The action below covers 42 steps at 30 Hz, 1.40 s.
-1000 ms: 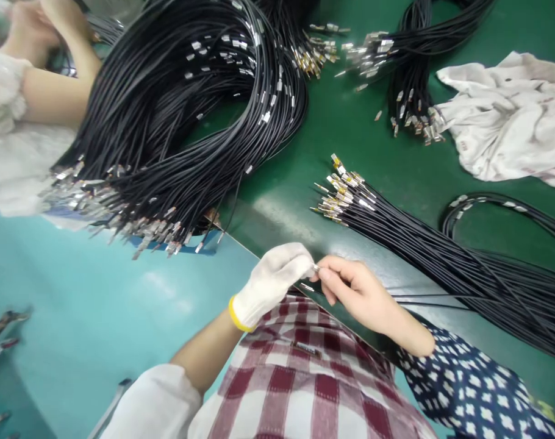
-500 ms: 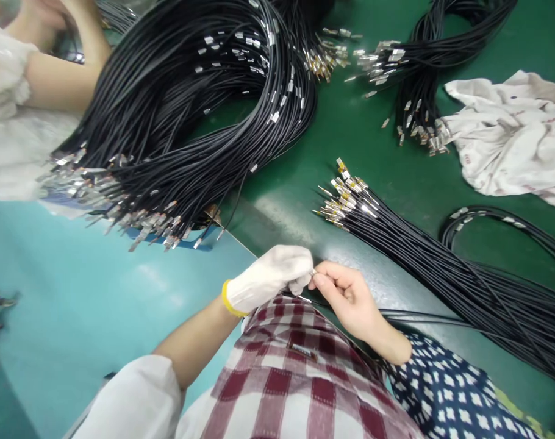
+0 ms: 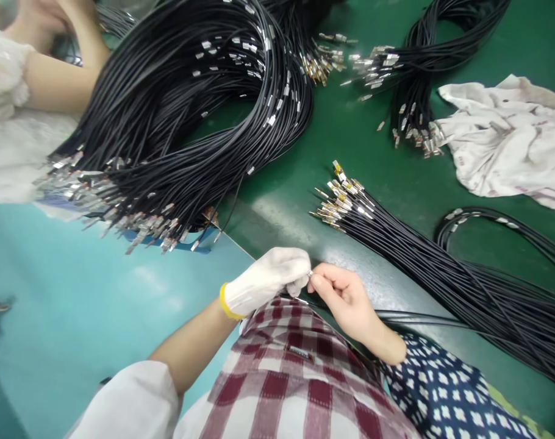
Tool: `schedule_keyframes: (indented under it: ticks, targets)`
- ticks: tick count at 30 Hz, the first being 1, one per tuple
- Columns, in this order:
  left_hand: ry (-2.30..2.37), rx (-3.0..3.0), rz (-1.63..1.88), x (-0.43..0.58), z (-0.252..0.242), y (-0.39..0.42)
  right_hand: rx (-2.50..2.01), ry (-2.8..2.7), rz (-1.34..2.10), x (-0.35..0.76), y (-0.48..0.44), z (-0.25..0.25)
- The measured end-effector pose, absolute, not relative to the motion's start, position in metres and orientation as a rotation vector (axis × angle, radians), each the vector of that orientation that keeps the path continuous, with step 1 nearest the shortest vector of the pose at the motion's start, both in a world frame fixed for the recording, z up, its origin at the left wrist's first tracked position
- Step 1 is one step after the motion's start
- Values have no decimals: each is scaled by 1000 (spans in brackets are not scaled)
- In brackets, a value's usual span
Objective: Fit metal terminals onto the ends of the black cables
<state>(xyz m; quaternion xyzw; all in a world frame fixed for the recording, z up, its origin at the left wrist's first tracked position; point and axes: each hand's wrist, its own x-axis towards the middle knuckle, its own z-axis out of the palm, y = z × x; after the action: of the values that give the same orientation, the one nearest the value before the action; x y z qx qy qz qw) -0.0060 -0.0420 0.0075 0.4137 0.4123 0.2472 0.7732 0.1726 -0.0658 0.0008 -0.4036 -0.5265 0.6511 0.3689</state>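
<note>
In a white glove with a yellow cuff, my left hand (image 3: 269,279) is closed at the table's front edge, just above the checked apron. My bare right hand (image 3: 348,299) meets it fingertip to fingertip. Pinched between the two is a small silvery cable end (image 3: 310,274), mostly hidden by the fingers. Black cables (image 3: 417,316) run from beneath my right hand toward the right, and a bright metal tip shows just below my hands. Beyond them lies a bundle of black cables (image 3: 396,241), its metal ends fanned out to the left.
A large looped heap of black cables (image 3: 268,137) overhangs the green table (image 3: 346,131) at left. Another coiled bundle (image 3: 415,85) lies at the back right, beside a crumpled white cloth (image 3: 506,137). At far left a co-worker's forearm (image 3: 60,85) reaches in.
The whole view has shifted slightly. Both hands keep the same pinch on the small cable end, with no clear movement of the cables.
</note>
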Motion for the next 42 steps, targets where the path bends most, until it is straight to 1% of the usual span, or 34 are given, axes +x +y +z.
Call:
schedule_keyframes:
  ticks: [4,7,8,10,13,14,15,17,24,29,32,36,42]
  targets:
    - [924,965,488,-6,10,-42,-1073,-1441,1625,174,-69,0]
    - [1223,1357,419,-5,14,-42,-1052,-1847,1512,186,-69,7]
    - [1342,1523,418,-4,15,-43,-1043,-2037,1402,192,-68,10]
    - [1471,1755,443,-1,15,-44,-1124,-2314,1024,208,-62,15]
    - [1459,1818,449,6,13,-47,-1540,-2277,237,233,-46,12]
    - [1453,1814,443,9,12,-47,-1629,-2275,46,240,-41,9]
    - [1452,1813,442,11,11,-47,-1654,-2295,-83,245,-36,6]
    - [1437,1812,444,14,11,-47,-1623,-2343,-191,252,-29,-1]
    - [1387,1799,499,12,11,-44,-1543,-2343,-136,256,-29,-6]
    - [1394,1703,527,13,8,-43,-1421,-2214,-107,257,-33,-1]
    - [1408,1494,681,14,6,-44,-1342,-2126,53,258,-44,5]
    - [1316,1298,914,15,8,-47,-1322,-2152,310,252,-63,9]
    - [1373,1417,733,12,16,-48,-1311,-2220,753,210,-59,16]
